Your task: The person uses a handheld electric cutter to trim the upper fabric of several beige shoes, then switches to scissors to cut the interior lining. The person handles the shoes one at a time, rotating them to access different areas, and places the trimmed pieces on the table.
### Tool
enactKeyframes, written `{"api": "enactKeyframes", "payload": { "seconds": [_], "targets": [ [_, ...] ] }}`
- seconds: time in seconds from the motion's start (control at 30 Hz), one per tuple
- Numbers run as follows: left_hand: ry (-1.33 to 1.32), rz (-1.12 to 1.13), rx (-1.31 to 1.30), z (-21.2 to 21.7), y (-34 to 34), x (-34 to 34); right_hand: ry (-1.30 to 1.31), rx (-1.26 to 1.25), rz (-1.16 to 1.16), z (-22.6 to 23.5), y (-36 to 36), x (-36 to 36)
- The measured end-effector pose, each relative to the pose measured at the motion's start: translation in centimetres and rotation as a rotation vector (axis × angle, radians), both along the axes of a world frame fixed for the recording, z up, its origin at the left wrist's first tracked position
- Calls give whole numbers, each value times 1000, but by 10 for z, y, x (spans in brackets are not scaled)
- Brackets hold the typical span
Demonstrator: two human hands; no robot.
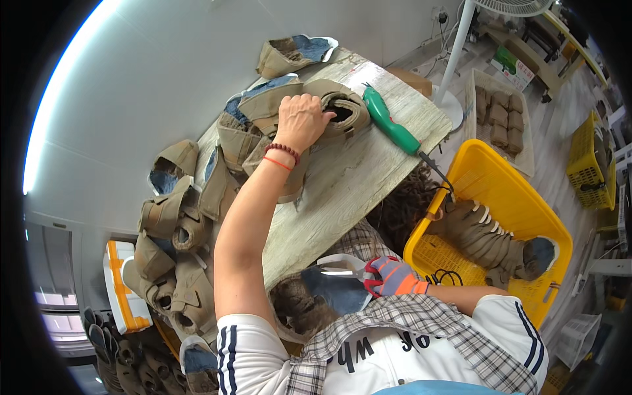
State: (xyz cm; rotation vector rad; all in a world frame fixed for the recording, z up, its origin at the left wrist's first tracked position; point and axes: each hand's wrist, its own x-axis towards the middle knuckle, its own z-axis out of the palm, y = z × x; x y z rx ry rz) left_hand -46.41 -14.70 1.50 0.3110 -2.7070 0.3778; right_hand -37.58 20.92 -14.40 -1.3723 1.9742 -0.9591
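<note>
My left hand, bare with a beaded bracelet, reaches across the table and closes on a khaki shoe upper, its thumb by the dark opening. More khaki uppers with blue lining lie around it. On my lap is another shoe upper, fur inside, with a blue lining and a white edge. My right hand, in an orange and grey glove, closes on that white-edged end. A green corded hand trimmer lies on the table right of my left hand.
The wooden table carries uppers along its left side. A yellow basket with stacked uppers stands at the right, beside brown curly trimmings. Beyond are a white fan stand and a pale crate. More uppers hang at left.
</note>
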Motion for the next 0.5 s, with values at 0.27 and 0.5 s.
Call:
{"api": "enactKeyframes", "payload": {
  "seconds": [0.27, 0.5],
  "targets": [
    [-147, -78, -181, -22, -16, -32, -97, 131, 69, -1, -3, -7],
    [166, -74, 1406, -30, -51, -13, -123, 247, 150, -2, -5, -12]
  ]
}}
